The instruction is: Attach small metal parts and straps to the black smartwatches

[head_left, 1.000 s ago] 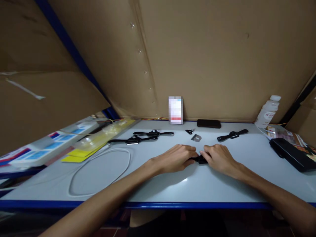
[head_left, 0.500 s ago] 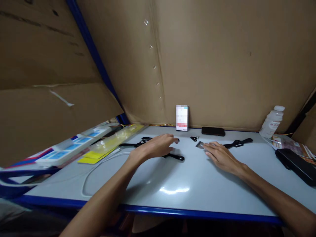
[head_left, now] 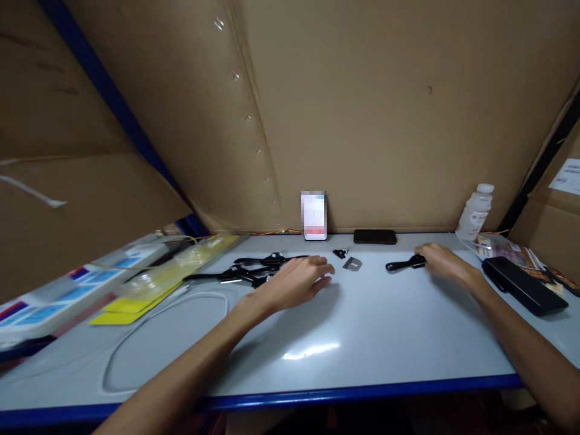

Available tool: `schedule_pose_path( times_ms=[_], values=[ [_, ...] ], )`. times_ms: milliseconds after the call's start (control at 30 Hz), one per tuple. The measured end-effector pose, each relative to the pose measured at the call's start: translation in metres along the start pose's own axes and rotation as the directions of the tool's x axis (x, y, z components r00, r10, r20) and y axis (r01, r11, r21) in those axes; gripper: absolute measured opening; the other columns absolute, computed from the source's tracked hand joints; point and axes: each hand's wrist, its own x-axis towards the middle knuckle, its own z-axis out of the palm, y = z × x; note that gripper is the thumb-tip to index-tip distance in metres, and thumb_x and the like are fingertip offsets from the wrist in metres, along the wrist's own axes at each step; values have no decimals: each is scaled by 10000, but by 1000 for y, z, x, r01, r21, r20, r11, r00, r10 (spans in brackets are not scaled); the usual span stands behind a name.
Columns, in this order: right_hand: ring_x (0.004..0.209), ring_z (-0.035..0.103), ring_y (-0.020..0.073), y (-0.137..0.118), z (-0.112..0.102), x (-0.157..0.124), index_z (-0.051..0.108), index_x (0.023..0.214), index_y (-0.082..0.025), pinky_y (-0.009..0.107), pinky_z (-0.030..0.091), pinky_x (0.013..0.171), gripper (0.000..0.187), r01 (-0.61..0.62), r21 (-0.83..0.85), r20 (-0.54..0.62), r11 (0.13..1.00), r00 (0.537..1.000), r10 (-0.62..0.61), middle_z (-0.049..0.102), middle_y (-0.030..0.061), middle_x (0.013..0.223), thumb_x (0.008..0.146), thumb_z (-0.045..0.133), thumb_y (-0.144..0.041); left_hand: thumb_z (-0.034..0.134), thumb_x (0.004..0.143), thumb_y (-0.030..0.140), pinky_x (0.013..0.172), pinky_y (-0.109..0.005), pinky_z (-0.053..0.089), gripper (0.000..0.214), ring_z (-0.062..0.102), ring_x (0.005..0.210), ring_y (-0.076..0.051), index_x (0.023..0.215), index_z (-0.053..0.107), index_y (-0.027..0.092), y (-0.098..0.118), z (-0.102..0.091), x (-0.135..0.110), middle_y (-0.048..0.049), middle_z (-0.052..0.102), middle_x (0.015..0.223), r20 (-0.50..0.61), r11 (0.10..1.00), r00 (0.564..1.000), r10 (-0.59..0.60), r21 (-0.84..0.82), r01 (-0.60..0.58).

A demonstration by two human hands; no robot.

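My right hand (head_left: pixel 438 261) is closed around the right handle of a black spokeshave body (head_left: pixel 403 264); its left handle points toward the middle of the table. My left hand (head_left: pixel 301 281) hovers palm down over the white tabletop, fingers stretched and apart, with nothing in it. Beyond its fingertips lie a flat slotted metal blade (head_left: pixel 352 264) and a small black piece (head_left: pixel 339 253) with tiny bits beside it. Several more black spokeshaves (head_left: pixel 244 273) lie to the left, partly hidden behind my left hand.
A lit phone (head_left: pixel 313 216) leans on the cardboard wall, with a dark flat phone-like slab (head_left: pixel 375 237) beside it. On the right are a bottle (head_left: pixel 475 212) and a black case (head_left: pixel 523 285). Yellow packaging (head_left: pixel 131 305), a white cable (head_left: pixel 109 356) and a power strip (head_left: pixel 67 296) occupy the left.
My right hand has left the blade, moved right and gripped the spokeshave body. The blade now lies uncovered. My left hand has shifted slightly, still open. The camera view has turned right.
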Motion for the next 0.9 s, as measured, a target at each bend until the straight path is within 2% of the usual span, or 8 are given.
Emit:
schedule_pose_path(
  times_ms=[133,200,300,467,567,700,800,900],
  values=[
    [893,715,211,-39,-3,-3,751,1138,-173,283,484,781,300,208,246,-35,947,978,-206,787,83,985,900,587,-97,504,1044,404,842,-387,530,382,661,1017,-268,1341,593,181,22,1,2,-129,658,1188,-18,997,997,71,-39,-72],
    [915,718,215,-62,-2,-4,727,1203,-156,308,508,828,323,261,378,-195,888,960,-200,786,92,1061,928,564,-112,554,1017,491,870,-419,541,505,642,1059,-288,1404,532,169,32,3,2,-144,631,1225,-18,988,992,127,-84,-128],
    [1083,676,240,-89,3,-7,712,1221,-185,376,501,953,330,375,381,-402,845,890,-214,749,88,1211,996,475,-142,606,981,530,893,-463,549,573,626,1074,-311,1418,524,168,41,12,3,-148,613,1236,-21,976,982,186,-115,-187],
    [1313,540,286,-107,18,-4,547,1445,-225,442,472,1029,401,551,311,-302,775,830,-469,681,113,1329,1073,406,-282,602,1006,333,942,-473,530,395,608,1088,-300,1377,575,202,45,30,8,-121,631,1219,-47,965,970,239,-101,-243],
    [1242,585,286,-102,20,3,604,1383,-216,419,477,988,368,538,308,-233,785,842,-486,709,122,1229,1072,414,-266,527,1022,206,946,-427,524,291,618,1080,-266,1297,623,195,45,29,8,-100,653,1175,-35,963,972,233,-135,-235],
    [1064,650,260,-74,15,10,729,1144,-223,379,473,918,260,360,312,-247,879,924,-291,748,86,1032,1020,502,-195,566,959,164,822,-363,533,210,644,949,-233,1146,660,185,44,18,5,-60,661,1014,0,960,971,237,-150,-235],
    [1071,646,292,-49,12,11,723,1172,-164,385,472,892,266,204,315,-217,927,966,-139,741,126,1057,918,643,-163,597,932,192,778,-375,526,152,647,908,-248,1070,655,173,43,14,4,-63,660,974,12,964,973,229,-139,-225],
    [1035,656,284,-37,14,12,672,1293,-141,377,479,868,430,185,350,-176,918,976,-129,715,145,1118,879,728,-242,588,988,313,783,-397,533,230,658,924,-264,1160,626,165,42,18,4,-87,666,1044,7,970,978,209,-130,-207]
  ],
)
